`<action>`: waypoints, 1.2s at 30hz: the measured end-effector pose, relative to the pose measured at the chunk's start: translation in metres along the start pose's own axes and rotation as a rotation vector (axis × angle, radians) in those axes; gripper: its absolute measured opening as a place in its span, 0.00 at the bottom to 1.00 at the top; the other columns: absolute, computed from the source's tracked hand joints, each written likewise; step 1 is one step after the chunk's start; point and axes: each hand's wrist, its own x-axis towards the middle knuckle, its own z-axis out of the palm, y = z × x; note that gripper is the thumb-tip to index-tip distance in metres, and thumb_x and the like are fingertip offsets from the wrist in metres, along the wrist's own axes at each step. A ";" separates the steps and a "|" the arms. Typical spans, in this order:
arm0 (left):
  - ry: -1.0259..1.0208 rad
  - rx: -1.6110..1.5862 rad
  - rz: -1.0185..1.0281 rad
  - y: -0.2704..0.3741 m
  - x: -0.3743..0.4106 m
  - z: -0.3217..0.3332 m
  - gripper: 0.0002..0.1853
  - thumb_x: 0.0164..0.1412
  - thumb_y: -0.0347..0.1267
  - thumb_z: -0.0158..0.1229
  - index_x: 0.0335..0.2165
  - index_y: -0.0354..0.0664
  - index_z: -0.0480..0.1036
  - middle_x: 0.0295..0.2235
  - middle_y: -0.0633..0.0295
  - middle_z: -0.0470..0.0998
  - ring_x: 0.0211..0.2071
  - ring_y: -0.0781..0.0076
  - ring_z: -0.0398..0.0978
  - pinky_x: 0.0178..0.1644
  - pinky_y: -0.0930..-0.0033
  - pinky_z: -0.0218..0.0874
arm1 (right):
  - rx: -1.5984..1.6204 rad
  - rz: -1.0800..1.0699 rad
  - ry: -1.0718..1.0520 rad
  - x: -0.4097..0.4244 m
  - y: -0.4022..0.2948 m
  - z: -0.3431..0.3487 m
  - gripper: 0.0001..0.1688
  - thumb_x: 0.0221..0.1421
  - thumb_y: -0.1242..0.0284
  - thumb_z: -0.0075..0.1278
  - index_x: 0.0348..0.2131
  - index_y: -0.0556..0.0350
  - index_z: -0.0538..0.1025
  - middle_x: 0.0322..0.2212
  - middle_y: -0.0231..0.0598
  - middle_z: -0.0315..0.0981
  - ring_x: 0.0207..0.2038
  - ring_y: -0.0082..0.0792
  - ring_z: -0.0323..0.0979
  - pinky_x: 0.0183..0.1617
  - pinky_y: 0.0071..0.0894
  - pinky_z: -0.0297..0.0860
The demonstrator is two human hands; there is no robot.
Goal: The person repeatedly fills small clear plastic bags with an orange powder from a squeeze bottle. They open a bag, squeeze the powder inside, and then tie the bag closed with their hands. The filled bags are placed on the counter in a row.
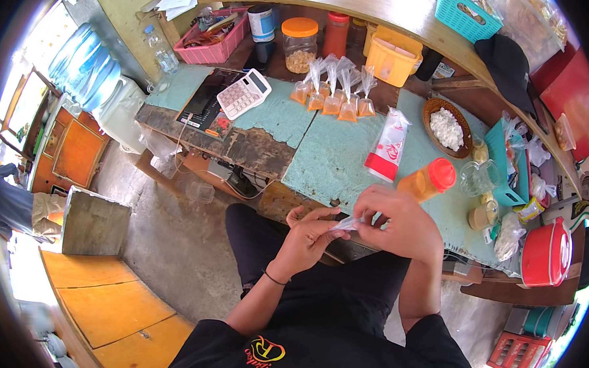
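Observation:
My left hand (312,236) pinches one part of a small clear plastic bag (346,224), just off the table's front edge. At the bag's other end are the fingers of my right hand (389,220), gripping it too. Whether anything is inside the bag is hidden by my fingers. Just beyond my right hand an orange sauce bottle with a red lid (425,181) leans on the tabletop. A white and red plastic packet (389,146) lies behind it. Several knotted clear bags of orange sauce (331,104) stand grouped further back.
A woven bowl of white crumbly food (426,116) sits at the right, near a teal basket (508,193) and a red rice cooker (542,256). A white calculator (243,94) rests on a black cooktop (199,106) at the left. A person (22,204) is at the far left.

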 end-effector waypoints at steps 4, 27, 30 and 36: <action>0.013 -0.065 -0.095 0.006 0.005 -0.005 0.08 0.65 0.35 0.56 0.35 0.53 0.81 0.37 0.71 0.81 0.49 0.77 0.72 0.60 0.55 0.36 | 0.280 0.071 0.306 -0.011 0.013 0.005 0.16 0.48 0.75 0.63 0.39 0.55 0.77 0.38 0.34 0.75 0.39 0.29 0.76 0.42 0.33 0.73; -0.094 -1.349 -0.407 0.005 -0.002 0.053 0.17 0.72 0.43 0.43 0.36 0.41 0.69 0.28 0.70 0.65 0.30 0.81 0.60 0.38 0.76 0.55 | 1.019 0.219 0.464 0.012 0.050 0.064 0.26 0.68 0.56 0.42 0.20 0.52 0.68 0.21 0.35 0.68 0.40 0.41 0.75 0.41 0.36 0.69; -0.093 -1.449 -0.483 0.004 -0.005 0.048 0.15 0.70 0.42 0.48 0.41 0.42 0.70 0.31 0.70 0.67 0.33 0.79 0.65 0.42 0.74 0.58 | 0.976 0.187 0.419 0.014 0.042 0.058 0.26 0.68 0.57 0.42 0.20 0.53 0.68 0.21 0.35 0.68 0.39 0.41 0.74 0.45 0.37 0.67; -0.091 -1.645 -0.555 -0.002 -0.011 0.049 0.12 0.67 0.36 0.55 0.42 0.38 0.72 0.38 0.69 0.65 0.41 0.76 0.69 0.51 0.70 0.60 | 0.995 0.150 0.353 0.024 0.044 0.053 0.26 0.68 0.57 0.42 0.21 0.53 0.68 0.22 0.36 0.69 0.41 0.40 0.73 0.49 0.39 0.66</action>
